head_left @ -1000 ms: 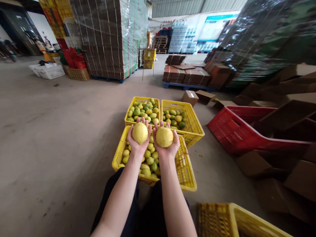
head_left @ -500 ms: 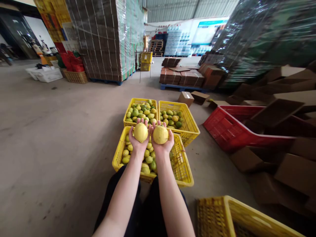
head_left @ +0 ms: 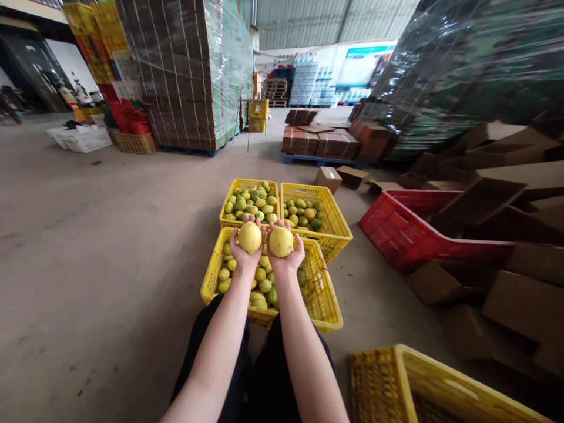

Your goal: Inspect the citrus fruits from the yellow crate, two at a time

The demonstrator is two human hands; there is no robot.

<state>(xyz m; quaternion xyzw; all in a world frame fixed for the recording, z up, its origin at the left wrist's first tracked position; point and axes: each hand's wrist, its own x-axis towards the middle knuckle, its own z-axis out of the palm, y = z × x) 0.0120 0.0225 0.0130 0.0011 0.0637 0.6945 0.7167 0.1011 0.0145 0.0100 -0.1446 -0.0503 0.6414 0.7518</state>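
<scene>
A yellow lemon (head_left: 249, 237) rests in my left hand (head_left: 241, 258), palm up with the fingers curled behind it. My right hand (head_left: 291, 262) cups another yellow lemon (head_left: 281, 241) in the same way, close beside the left. Both are held above a yellow plastic crate (head_left: 326, 296) in front of my knees, where several yellow and greenish lemons lie, partly hidden by my forearms. Just beyond my fingertips stand a back left crate (head_left: 251, 181) of green and yellow lemons and a back right crate (head_left: 338, 217) with lemons towards its left side.
At the lower right is another yellow crate (head_left: 379, 382). A red crate (head_left: 396, 235) stands to the right among loose cardboard boxes (head_left: 515, 305). Farther off are flattened cartons (head_left: 337, 144) on a blue pallet and a tall wrapped stack (head_left: 176, 76). Concrete floor (head_left: 110, 247) extends left.
The view has shifted slightly, with the background sitting a little lower. Both hands still hold their lemons, and the right one has come slightly closer to the left.
</scene>
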